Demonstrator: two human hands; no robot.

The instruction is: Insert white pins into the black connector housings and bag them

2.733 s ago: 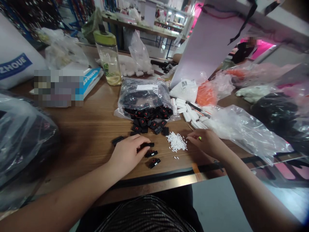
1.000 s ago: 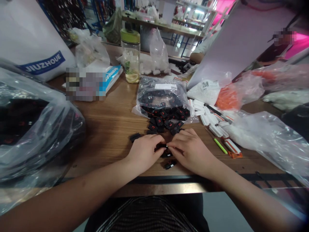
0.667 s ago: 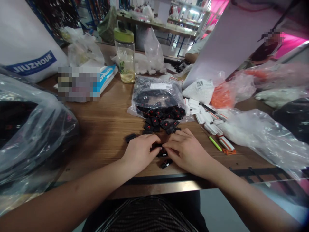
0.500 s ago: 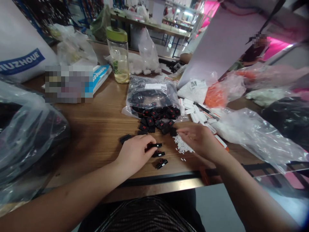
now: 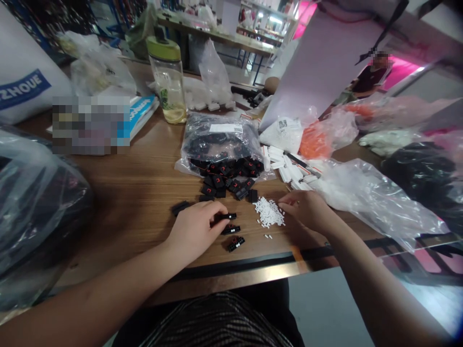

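Observation:
My left hand point(image 5: 197, 222) grips a black connector housing point(image 5: 231, 216) between thumb and fingers, with a white plug showing in its end. Just below lie two more black connector housings, one point(image 5: 231, 230) close under my fingers and another point(image 5: 236, 244) nearer the table edge, both with white bits in them. My right hand point(image 5: 306, 207) is at the right side of a heap of small white plugs point(image 5: 268, 212). Its thumb and fingertips are pinched together at the heap; whatever sits between them is too small to make out. Two loose plugs point(image 5: 268, 236) lie below the heap.
A clear bag point(image 5: 222, 137) spills black connectors point(image 5: 220, 185) behind my hands. White strip-like parts point(image 5: 289, 168) and plastic bags point(image 5: 379, 197) lie to the right. A green-lidded bottle point(image 5: 168, 82) stands behind. A dark bag point(image 5: 39, 207) is at left. Another person point(image 5: 372, 77) is in the background.
My right hand has moved right, from beside the black connector to the right side of the plug heap. My left hand keeps its hold on the connector housing. The view has shifted slightly.

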